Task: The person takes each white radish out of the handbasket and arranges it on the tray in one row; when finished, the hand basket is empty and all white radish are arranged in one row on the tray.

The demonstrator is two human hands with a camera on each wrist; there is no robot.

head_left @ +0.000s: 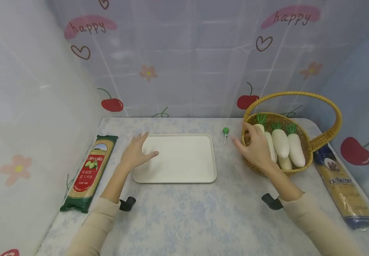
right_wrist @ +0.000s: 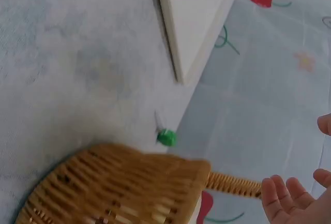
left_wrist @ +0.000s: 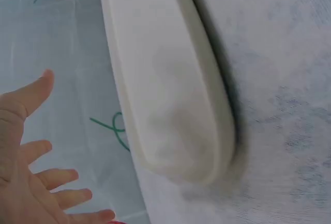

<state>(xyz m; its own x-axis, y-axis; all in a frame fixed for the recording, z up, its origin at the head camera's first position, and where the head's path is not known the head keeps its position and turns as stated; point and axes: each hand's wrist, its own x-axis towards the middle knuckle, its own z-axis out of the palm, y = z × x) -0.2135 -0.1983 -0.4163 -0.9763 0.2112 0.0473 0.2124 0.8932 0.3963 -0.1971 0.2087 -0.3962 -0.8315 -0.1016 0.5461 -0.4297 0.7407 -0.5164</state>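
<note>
In the head view my left hand (head_left: 134, 153) hovers over the left end of a white rectangular tray (head_left: 184, 160), thumb spread from the fingers, holding nothing. The left wrist view shows that hand (left_wrist: 31, 182) with its fingers apart, beside the tray (left_wrist: 165, 69). My right hand (head_left: 257, 148) is over the left rim of a wicker basket (head_left: 307, 151), its fingers loosely bent and grasping nothing. Several white radishes (head_left: 280, 142) with green tops lie in the basket. Between tray and basket lies a green lollipop (head_left: 225, 131) on a white stick.
At the left lies a green-ended spaghetti pack (head_left: 90, 172). Another pasta pack (head_left: 347, 188), with blue ends, lies at the right, partly behind the basket. The basket's tall handle (head_left: 299, 93) arches above it. A printed curtain (head_left: 190, 71) hangs behind the table.
</note>
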